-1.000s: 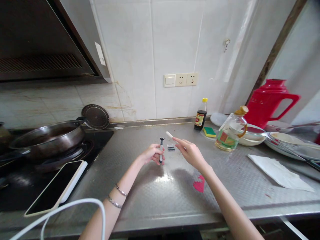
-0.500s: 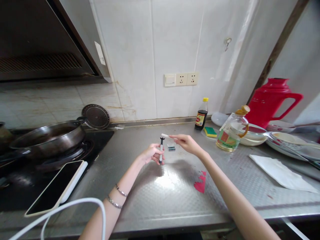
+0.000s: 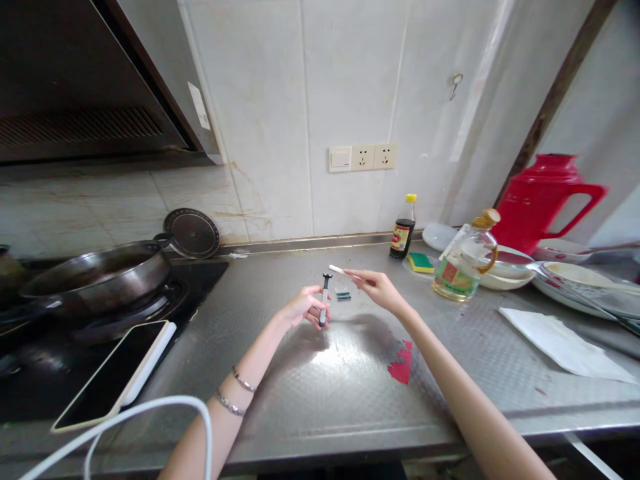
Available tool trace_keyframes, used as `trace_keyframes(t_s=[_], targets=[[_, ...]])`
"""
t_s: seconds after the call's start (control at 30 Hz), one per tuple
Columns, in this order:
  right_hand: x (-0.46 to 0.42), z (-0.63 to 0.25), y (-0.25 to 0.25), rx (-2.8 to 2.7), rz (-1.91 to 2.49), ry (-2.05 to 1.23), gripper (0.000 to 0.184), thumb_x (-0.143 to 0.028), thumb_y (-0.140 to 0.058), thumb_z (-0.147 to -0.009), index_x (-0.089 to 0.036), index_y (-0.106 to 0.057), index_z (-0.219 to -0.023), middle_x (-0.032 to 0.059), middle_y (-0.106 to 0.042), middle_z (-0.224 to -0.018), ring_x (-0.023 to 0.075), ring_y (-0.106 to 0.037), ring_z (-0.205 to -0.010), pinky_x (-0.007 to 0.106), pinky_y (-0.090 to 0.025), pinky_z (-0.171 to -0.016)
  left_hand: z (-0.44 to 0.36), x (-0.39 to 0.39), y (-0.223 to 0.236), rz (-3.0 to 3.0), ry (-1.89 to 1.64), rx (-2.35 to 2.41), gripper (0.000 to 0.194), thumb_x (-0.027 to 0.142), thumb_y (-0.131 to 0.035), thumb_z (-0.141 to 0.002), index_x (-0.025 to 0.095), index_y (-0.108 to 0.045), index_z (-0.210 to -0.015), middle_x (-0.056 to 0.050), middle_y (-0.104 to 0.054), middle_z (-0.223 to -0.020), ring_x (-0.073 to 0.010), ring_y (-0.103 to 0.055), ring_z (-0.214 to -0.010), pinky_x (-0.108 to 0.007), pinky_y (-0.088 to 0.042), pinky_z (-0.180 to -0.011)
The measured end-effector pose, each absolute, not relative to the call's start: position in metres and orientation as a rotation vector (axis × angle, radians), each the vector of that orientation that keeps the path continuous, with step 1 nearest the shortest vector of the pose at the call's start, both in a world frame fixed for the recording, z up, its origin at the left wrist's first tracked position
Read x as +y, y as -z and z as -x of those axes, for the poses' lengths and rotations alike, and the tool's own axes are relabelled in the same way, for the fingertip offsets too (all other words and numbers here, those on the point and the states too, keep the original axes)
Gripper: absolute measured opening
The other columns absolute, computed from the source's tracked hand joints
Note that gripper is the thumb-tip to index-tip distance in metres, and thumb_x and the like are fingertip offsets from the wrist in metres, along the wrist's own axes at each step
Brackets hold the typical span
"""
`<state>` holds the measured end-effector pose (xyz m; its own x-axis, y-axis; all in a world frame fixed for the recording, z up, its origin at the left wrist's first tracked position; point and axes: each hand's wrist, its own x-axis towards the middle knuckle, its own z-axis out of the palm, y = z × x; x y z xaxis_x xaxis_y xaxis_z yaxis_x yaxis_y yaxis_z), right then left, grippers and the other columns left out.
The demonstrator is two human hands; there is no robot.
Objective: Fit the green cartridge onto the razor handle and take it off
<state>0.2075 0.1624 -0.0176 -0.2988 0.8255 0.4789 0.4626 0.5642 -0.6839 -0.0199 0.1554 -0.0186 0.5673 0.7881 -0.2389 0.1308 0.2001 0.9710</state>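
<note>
Held upright over the counter, a razor (image 3: 325, 300) with a slim grey handle and a black T-shaped head is in my left hand (image 3: 309, 308), whose fingers wrap the handle. My right hand (image 3: 374, 287) pinches a small white stick-like piece (image 3: 337, 269) between thumb and fingertips. Its tip is just right of the razor head, with a narrow gap between them. Below and between the hands, a small clear pack (image 3: 343, 294) with dark strips lies on the counter. A torn red scrap (image 3: 401, 363) lies nearer, below my right forearm.
On the left are a stove with a steel pan (image 3: 100, 273), a phone (image 3: 113, 377) and a white cable (image 3: 165, 401). To the right stand a soy sauce bottle (image 3: 402, 233), sponge (image 3: 421, 263), oil jug (image 3: 457, 273), red thermos (image 3: 537, 200), plates and a napkin (image 3: 565, 343).
My right hand has shifted slightly right, carrying the white piece away from the razor head. The razor's head has tipped a little to the right in my left hand.
</note>
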Motion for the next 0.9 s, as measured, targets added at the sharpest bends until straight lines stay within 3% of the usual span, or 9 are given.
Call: trace_keyframes(t_s=[0.17,0.3,0.53,0.7,0.9], targets=[[0.161,-0.212,0.018,-1.934,0.964,-0.675,0.040,-0.037,-0.048,-0.082,-0.017,-0.063,-0.114,0.0063,-0.068,-0.089,0.0151,-0.054,-0.070,0.026,-0.043,-0.063,0.019,0.153,0.016,-1.337,-0.540,0.851,0.036,0.025,-0.062,-0.066,0.017,-0.043,-0.095,-0.005,-0.065,-0.067,-0.0206,-0.065,-0.055,-0.024,-0.049,-0.042],[0.162,-0.214,0.018,-1.768,1.026,-0.647,0.042,-0.036,-0.049,-0.081,-0.015,-0.061,-0.115,0.0025,-0.061,-0.069,0.0118,-0.048,-0.060,0.024,-0.040,-0.057,0.020,0.152,0.016,-1.395,-0.552,0.789,0.035,0.025,-0.062,-0.069,0.017,-0.043,-0.098,-0.007,-0.065,-0.073,-0.0212,-0.066,-0.059,-0.027,-0.051,-0.046],[0.121,-0.186,0.007,-1.517,0.973,-0.996,0.053,-0.038,-0.048,-0.081,-0.017,-0.046,-0.130,-0.0042,-0.043,-0.059,0.0062,-0.030,-0.043,0.018,-0.025,-0.037,0.019,0.147,0.017,-1.466,-0.542,0.653,0.042,0.033,-0.060,-0.078,0.018,-0.043,-0.114,-0.013,-0.065,-0.095,-0.0218,-0.067,-0.078,-0.029,-0.051,-0.061],[0.098,-0.161,0.010,-1.566,1.008,-0.833,0.046,-0.035,-0.045,-0.083,-0.017,-0.052,-0.125,-0.0011,-0.052,-0.063,0.0073,-0.035,-0.046,0.019,-0.030,-0.042,0.015,0.149,0.023,-1.513,-0.574,0.629,0.048,0.036,-0.061,-0.077,0.018,-0.042,-0.118,-0.013,-0.064,-0.098,-0.0208,-0.065,-0.083,-0.027,-0.049,-0.064],[0.081,-0.152,0.020,-1.675,1.063,-0.595,0.042,-0.026,-0.041,-0.086,-0.019,-0.053,-0.125,0.0036,-0.064,-0.074,0.0111,-0.047,-0.056,0.020,-0.037,-0.051,0.014,0.153,0.024,-1.550,-0.679,0.682,0.050,0.039,-0.062,-0.076,0.015,-0.041,-0.115,-0.012,-0.065,-0.092,-0.0184,-0.066,-0.075,-0.025,-0.049,-0.059]])
